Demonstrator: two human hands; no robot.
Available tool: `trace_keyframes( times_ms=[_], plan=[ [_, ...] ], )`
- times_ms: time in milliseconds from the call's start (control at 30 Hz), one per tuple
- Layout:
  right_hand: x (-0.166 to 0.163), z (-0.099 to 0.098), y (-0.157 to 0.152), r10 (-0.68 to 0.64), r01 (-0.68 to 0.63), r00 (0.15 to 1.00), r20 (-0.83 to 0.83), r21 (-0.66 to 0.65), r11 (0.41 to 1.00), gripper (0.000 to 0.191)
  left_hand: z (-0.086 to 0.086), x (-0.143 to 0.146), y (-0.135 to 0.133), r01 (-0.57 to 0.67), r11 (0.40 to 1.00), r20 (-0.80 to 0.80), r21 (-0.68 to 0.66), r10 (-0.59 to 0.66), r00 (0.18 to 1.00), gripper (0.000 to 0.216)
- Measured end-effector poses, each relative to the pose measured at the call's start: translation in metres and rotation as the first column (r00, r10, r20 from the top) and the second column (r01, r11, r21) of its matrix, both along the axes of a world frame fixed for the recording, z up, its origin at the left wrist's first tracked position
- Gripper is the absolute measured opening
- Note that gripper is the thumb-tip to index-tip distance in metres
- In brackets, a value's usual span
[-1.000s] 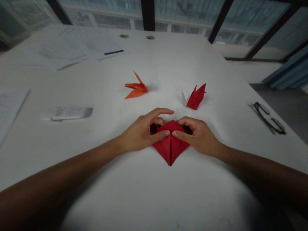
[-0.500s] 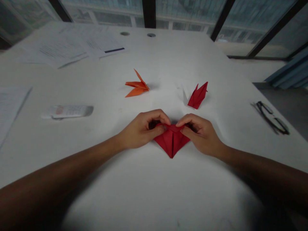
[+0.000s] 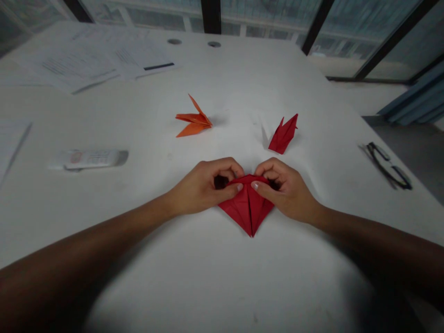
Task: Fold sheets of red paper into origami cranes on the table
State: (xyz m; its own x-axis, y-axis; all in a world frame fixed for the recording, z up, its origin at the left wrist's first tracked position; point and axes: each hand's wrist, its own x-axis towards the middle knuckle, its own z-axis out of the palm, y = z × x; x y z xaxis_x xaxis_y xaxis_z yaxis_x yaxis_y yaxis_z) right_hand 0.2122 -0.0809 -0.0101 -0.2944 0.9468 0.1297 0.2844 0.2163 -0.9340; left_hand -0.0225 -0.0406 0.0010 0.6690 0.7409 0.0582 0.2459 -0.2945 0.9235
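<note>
Near the middle of the tabletop (image 3: 208, 277), clamping red paper (image 3: 251, 210) from both sides, by the upper half; with left hand (image 3: 203, 187), pinching the upper left between thumb in front and fingers bent behind; with right hand (image 3: 287, 189), pinching the upper right likewise; with thumb tips close but apart, on either side of the centre slit

Tapering, below the thumbs, to a split point toward the body; cannot tell whether touching the tabletop there or lifted a little

Just past the right hand, showing red fold (image 3: 283, 135), tilted, pointed at the top; past the left hand, showing orange fold (image 3: 194, 122), spread into narrow points

Farther left, showing white tube (image 3: 92, 158), lying crosswise, and beyond it overlapping papers (image 3: 79, 64), with another sheet (image 3: 12, 141) partly in view; well to the right, showing glasses (image 3: 380, 167) near the tabletop's edge; at the far side, showing windows (image 3: 270, 14)
</note>
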Motion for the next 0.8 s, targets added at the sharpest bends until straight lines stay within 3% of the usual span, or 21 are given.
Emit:
trace_keyframes(
  times_ms=[233, 433, 567, 700, 800],
  plan=[
    [0.001, 0.001, -0.002, 0.055, -0.057, 0.998, 0.035, 0.064, 0.996, 0.01, 0.0, -0.001, 0.0, 0.009, 0.999, 0.036, 0.045, -0.011, 0.999, 0.011],
    [0.007, 0.006, 0.003, 0.155, -0.159, 0.987, 0.039, 0.149, 0.976, 0.029, 0.008, -0.004, 0.001, 0.06, 0.997, 0.057, 0.044, -0.063, 0.996, 0.019],
    [0.009, 0.009, 0.002, 0.189, -0.19, 0.982, 0.019, 0.091, 0.978, 0.021, 0.01, -0.005, 0.0, 0.088, 0.994, 0.05, 0.065, -0.091, 0.995, 0.016],
    [0.005, 0.004, 0.001, 0.089, -0.089, 0.996, -0.021, 0.025, 0.996, 0.008, 0.005, -0.002, 0.0, 0.031, 0.999, 0.075, 0.023, -0.032, 0.997, 0.016],
    [0.002, -0.002, 0.001, 0.048, -0.052, 0.992, -0.117, -0.038, 0.998, 0.021, 0.0, 0.0, 0.001, -0.005, 1.0, 0.128, -0.022, 0.008, 0.992, 0.023]
  ],
)
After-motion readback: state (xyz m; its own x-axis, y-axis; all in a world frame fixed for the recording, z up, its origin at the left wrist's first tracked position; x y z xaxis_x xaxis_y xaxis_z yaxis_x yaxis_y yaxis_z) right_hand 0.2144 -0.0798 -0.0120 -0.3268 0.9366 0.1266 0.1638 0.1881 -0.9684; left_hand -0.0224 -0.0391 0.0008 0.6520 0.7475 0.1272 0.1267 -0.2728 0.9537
